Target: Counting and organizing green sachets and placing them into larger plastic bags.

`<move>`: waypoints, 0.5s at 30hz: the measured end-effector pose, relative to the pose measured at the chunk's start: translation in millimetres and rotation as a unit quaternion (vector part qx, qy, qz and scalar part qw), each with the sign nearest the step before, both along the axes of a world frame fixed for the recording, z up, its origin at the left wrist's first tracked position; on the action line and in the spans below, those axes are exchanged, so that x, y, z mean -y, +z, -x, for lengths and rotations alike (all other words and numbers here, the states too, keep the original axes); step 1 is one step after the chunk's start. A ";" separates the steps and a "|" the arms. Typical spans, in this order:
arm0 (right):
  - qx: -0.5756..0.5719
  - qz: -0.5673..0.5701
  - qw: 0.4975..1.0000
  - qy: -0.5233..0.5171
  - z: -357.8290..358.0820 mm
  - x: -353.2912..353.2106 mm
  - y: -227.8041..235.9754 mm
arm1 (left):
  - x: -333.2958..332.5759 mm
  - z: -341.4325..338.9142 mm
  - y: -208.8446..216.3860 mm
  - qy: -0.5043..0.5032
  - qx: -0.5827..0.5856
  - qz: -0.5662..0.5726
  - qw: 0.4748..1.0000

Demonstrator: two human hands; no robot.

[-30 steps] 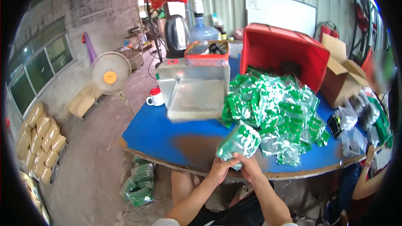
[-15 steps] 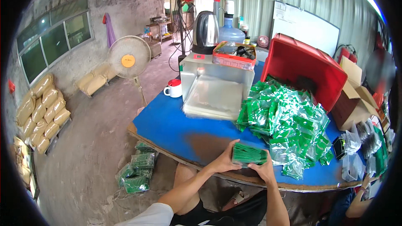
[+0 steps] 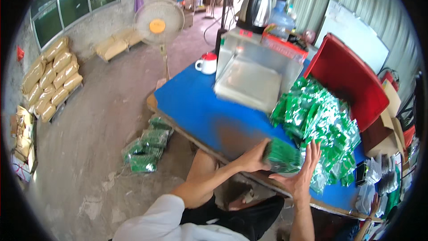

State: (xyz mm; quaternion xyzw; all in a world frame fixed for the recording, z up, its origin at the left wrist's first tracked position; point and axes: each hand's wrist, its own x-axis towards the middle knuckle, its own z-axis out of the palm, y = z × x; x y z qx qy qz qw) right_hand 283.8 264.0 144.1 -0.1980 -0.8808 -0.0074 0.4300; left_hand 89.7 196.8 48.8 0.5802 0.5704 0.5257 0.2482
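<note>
Hands at near edge of blue table [image 3: 196, 107]: your left hand [image 3: 253, 158] closed around end of green packet stack [image 3: 281, 155], your right hand [image 3: 302, 173] flat and spread, palm against stack's near side. Stack sits at table edge, just beside big heap of green packets [image 3: 318, 116]. Red crate [image 3: 352, 80] tipped behind heap, contents not visible. Open steel tray [image 3: 252, 82] holds nothing. More green bundles [image 3: 147, 145] lie on floor below.
</note>
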 end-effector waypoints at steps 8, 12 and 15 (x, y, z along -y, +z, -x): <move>0.054 0.572 0.811 0.109 -30.4 -47.4 -37.3 | 0.7 -22.7 31.6 -0.057 0.121 -0.061 0.989; -0.042 0.593 0.801 0.071 -11.0 -47.5 -67.9 | -9.0 -61.7 7.1 0.062 0.386 -0.058 0.919; -0.030 0.538 0.842 0.030 12.1 -25.4 -71.8 | 1.3 -60.9 1.0 0.176 0.376 -0.111 0.903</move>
